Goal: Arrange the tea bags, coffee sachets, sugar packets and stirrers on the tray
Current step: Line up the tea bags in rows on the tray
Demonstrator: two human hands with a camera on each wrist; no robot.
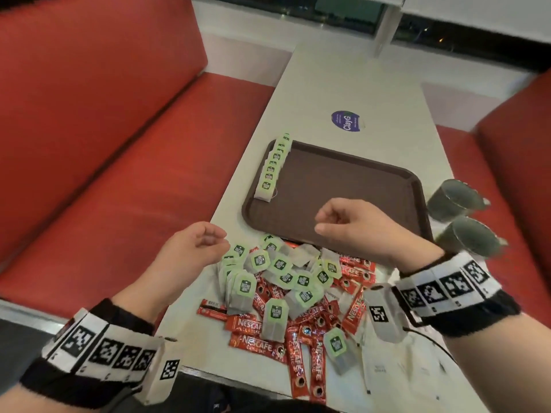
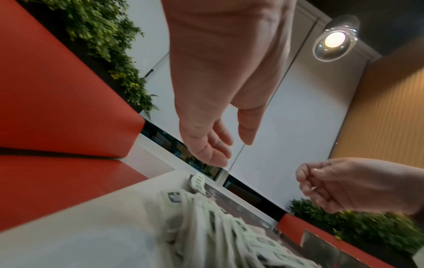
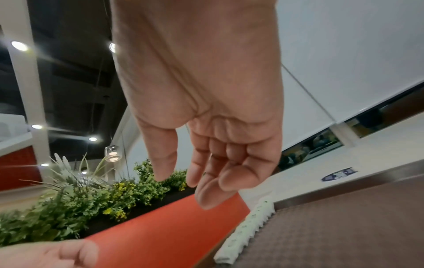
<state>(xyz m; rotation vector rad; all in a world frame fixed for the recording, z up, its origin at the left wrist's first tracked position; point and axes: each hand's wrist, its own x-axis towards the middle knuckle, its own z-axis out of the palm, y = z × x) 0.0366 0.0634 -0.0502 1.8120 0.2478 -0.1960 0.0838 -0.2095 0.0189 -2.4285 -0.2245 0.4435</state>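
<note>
A brown tray lies on the white table, with a neat row of green-labelled tea bags along its left rim; the right wrist view shows that row of tea bags too. In front of the tray sits a loose pile of tea bags mixed with red coffee sachets. White packets lie to the pile's right. My left hand hovers by the pile's left side, loosely curled and empty. My right hand hangs over the tray's near rim, fingers curled loosely, holding nothing.
Two dark cups stand off the tray's right rim near the table edge. A blue round sticker marks the table beyond the tray. Red bench seats flank the narrow table on both sides.
</note>
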